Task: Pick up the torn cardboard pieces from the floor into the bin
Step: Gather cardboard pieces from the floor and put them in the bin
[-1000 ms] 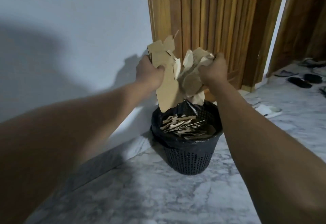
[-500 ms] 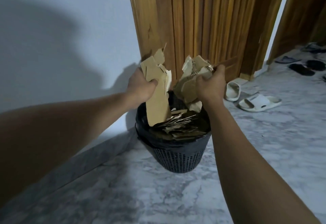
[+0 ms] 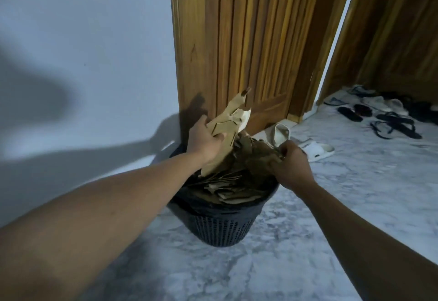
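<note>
A black mesh bin with a black liner stands on the marble floor by the wall, holding several torn cardboard pieces. My left hand grips a bundle of tan cardboard pieces whose lower end dips into the bin's far left side. My right hand is closed on darker crumpled cardboard pressed low over the bin's right rim.
A wooden door rises right behind the bin, a white wall to its left. White slippers lie just right of the bin. Several dark sandals are scattered at the far right on the marble floor.
Both hands have come down from above the bin to its rim. The cardboard bundles have dropped with them, and the right hand's bundle now sits in the bin's mouth.
</note>
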Available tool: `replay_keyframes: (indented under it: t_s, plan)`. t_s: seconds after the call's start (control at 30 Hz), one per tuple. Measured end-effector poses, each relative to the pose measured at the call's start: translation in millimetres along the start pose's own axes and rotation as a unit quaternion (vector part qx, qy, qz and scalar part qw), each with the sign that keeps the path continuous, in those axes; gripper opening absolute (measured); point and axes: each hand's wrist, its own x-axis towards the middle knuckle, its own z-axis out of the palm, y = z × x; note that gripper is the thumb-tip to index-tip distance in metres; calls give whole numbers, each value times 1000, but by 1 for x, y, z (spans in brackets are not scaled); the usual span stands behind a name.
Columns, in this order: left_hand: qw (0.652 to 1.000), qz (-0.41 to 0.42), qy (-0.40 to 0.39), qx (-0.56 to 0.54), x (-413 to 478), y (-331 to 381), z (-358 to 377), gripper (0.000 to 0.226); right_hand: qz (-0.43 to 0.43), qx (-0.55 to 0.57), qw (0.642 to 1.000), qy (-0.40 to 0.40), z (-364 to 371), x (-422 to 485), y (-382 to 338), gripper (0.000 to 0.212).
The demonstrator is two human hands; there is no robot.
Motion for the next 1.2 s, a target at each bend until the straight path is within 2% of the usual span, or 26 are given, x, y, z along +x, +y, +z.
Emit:
replay_keyframes:
  t_s: [0.07, 0.2, 0.33, 0.43, 0.47, 0.53, 0.63, 0.77, 0.9, 1.0, 1.07, 1.1, 1.13, 1.2]
  plan:
    - [1000, 9, 11, -10, 1, -5, 6, 74, -2, -15, 1000, 4, -4, -3, 4, 22]
    - [997, 77, 26, 17, 11, -26, 11, 38, -7, -12, 1000, 23, 2, 8, -8, 25]
    - [993, 86, 84, -22, 25, -36, 1, 55, -37, -26, 998, 51, 16, 19, -20, 22]
    - [990, 99, 84, -57, 38, -42, -7, 44, -40, -40, 997, 45, 26, 26, -24, 18]
    - [990, 102, 86, -44, 39, -43, -11, 48, -41, -42, 997, 42, 29, 27, -23, 18]
    - [988, 134, 74, 17, 39, -50, -18, 37, -47, -54, 997, 26, 37, 27, -21, 18]
    - [981, 167, -28, 92, 31, -68, -21, 31, -37, -90, 995, -21, 50, 23, -12, 18]
    - [965, 143, -159, 150, 27, -75, -18, 37, -16, -126, 991, -33, 52, 22, -3, 18]
    - [945, 102, -271, 152, 25, -66, -8, 77, -12, -112, 993, 22, 48, 23, 0, 18]
    - [937, 37, -325, 126, 23, -63, -11, 100, -35, -95, 994, 36, 45, 23, 0, 17]
    - [937, 3, -334, 103, 23, -62, -14, 99, -58, -116, 992, -3, 44, 23, -1, 10]
    - [940, 0, -325, 105, 23, -62, -15, 90, -64, -151, 985, -49, 42, 23, -2, 12]
    - [944, 6, -306, 122, 24, -62, -15, 79, -65, -190, 974, -106, 42, 24, -4, 17]
    - [941, 34, -280, 187, 25, -62, -15, 72, -52, -234, 947, -213, 41, 24, -7, 34]
